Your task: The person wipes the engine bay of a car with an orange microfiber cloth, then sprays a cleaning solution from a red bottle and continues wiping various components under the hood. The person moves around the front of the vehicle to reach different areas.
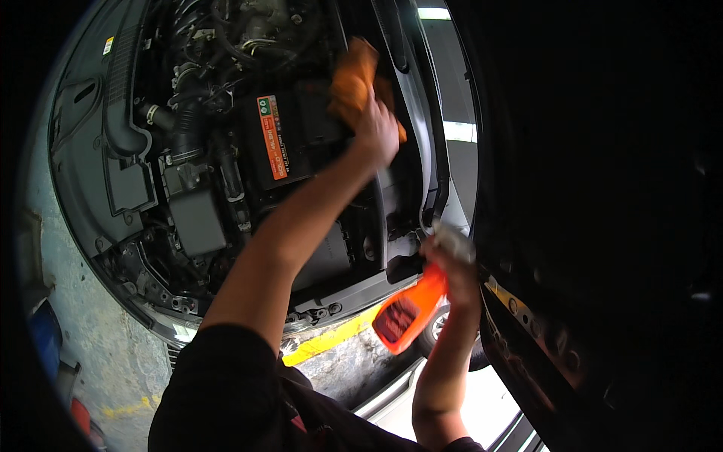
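Observation:
My left hand (378, 134) is closed around an orange cloth (352, 79), which bunches up beyond the fingers. Both are slightly blurred. The cloth is over the dark rear part of an open engine bay, beside the long grey trim strip (416, 113). Below and to the right, my right hand (456, 270) grips the neck of a bright orange spray bottle (410, 313) with a dark label. Its pale spray head (453, 239) is smeared by motion. The bottle tilts, its base pointing down and left over the fender edge.
A black car battery (297, 143) with an orange label sits left of my left forearm. Hoses and engine parts (248, 38) fill the far side. The dark raised hood (587, 166) covers the right. A yellow floor line (331, 337) and a white car (482, 403) lie below.

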Demonstrator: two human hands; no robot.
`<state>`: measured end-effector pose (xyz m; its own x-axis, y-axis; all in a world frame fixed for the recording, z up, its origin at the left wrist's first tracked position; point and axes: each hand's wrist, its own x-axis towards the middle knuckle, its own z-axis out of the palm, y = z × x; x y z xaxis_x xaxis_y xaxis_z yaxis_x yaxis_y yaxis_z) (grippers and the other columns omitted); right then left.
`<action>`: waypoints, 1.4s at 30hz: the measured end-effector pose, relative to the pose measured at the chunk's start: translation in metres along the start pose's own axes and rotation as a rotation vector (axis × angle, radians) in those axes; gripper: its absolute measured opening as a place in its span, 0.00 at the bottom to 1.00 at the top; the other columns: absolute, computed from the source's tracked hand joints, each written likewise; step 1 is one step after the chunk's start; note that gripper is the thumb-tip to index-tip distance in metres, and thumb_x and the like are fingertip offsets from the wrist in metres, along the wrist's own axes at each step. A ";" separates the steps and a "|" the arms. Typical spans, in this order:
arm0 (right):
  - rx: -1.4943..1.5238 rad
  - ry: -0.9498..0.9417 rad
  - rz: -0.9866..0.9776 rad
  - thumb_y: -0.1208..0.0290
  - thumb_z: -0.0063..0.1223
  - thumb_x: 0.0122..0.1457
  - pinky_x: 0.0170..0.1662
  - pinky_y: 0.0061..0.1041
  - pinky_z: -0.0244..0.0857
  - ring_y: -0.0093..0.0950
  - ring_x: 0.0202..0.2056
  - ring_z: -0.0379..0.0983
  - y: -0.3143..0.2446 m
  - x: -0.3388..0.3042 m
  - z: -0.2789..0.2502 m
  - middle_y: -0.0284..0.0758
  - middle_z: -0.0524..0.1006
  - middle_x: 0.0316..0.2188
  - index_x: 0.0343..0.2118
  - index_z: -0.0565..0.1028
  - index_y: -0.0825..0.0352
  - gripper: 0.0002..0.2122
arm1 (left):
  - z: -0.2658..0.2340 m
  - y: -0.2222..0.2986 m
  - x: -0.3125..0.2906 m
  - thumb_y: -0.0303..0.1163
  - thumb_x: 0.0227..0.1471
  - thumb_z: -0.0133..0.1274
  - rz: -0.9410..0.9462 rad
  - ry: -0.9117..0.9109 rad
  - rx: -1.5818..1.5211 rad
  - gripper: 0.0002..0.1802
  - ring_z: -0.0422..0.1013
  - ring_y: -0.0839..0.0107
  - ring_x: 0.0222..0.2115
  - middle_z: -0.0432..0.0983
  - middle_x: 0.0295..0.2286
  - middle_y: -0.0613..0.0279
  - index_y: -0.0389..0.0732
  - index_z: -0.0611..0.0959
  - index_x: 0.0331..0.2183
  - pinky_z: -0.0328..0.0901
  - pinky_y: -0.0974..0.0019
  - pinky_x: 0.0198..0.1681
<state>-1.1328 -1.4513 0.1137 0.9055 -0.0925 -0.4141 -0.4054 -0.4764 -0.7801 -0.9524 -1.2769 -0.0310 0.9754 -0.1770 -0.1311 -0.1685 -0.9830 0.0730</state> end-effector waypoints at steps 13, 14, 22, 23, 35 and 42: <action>-0.051 0.050 0.244 0.78 0.71 0.53 0.43 0.23 0.73 0.23 0.38 0.79 0.049 -0.150 -0.049 0.32 0.83 0.37 0.50 0.81 0.70 0.20 | 0.036 0.059 -0.041 0.40 0.66 0.48 0.265 -0.050 -0.128 0.30 0.55 0.49 0.72 0.66 0.68 0.51 0.39 0.75 0.65 0.46 0.47 0.74; -0.036 0.018 0.225 0.78 0.70 0.53 0.43 0.23 0.73 0.23 0.38 0.79 0.049 -0.150 -0.048 0.32 0.83 0.37 0.50 0.81 0.70 0.19 | 0.040 0.076 -0.057 0.43 0.64 0.51 0.341 -0.092 -0.169 0.32 0.55 0.52 0.72 0.66 0.68 0.53 0.40 0.75 0.65 0.47 0.47 0.74; -0.271 -0.142 -0.049 0.79 0.67 0.52 0.42 0.25 0.71 0.23 0.38 0.77 0.041 -0.144 -0.043 0.32 0.82 0.38 0.45 0.81 0.69 0.16 | 0.044 0.090 -0.123 0.38 0.51 0.57 0.552 0.145 -0.293 0.18 0.78 0.62 0.52 0.82 0.53 0.60 0.42 0.93 0.41 0.63 0.53 0.64; -0.236 -0.143 -0.032 0.78 0.67 0.53 0.42 0.25 0.72 0.23 0.37 0.77 0.043 -0.146 -0.049 0.32 0.82 0.38 0.46 0.81 0.69 0.16 | 0.033 0.084 -0.128 0.39 0.51 0.57 0.566 0.120 -0.286 0.18 0.79 0.62 0.50 0.83 0.51 0.60 0.42 0.93 0.39 0.63 0.52 0.63; -0.433 -0.251 0.028 0.76 0.68 0.53 0.45 0.25 0.71 0.20 0.39 0.76 0.123 -0.186 -0.138 0.30 0.81 0.36 0.42 0.81 0.68 0.12 | 0.078 0.205 -0.220 0.45 0.62 0.48 0.382 0.574 -0.233 0.29 0.64 0.56 0.63 0.77 0.57 0.48 0.29 0.86 0.49 0.49 0.53 0.72; -0.294 -0.341 -0.052 0.74 0.69 0.54 0.46 0.26 0.71 0.19 0.39 0.76 0.167 -0.187 -0.172 0.30 0.82 0.35 0.41 0.80 0.68 0.13 | 0.098 0.204 -0.216 0.51 0.67 0.47 0.251 0.150 -0.167 0.35 0.62 0.56 0.68 0.71 0.64 0.47 0.31 0.80 0.60 0.51 0.49 0.72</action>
<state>-1.3486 -1.6640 0.1413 0.8107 0.2076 -0.5474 -0.2636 -0.7054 -0.6580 -1.2109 -1.4437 -0.0847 0.9185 -0.3913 0.0574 -0.3929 -0.8858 0.2470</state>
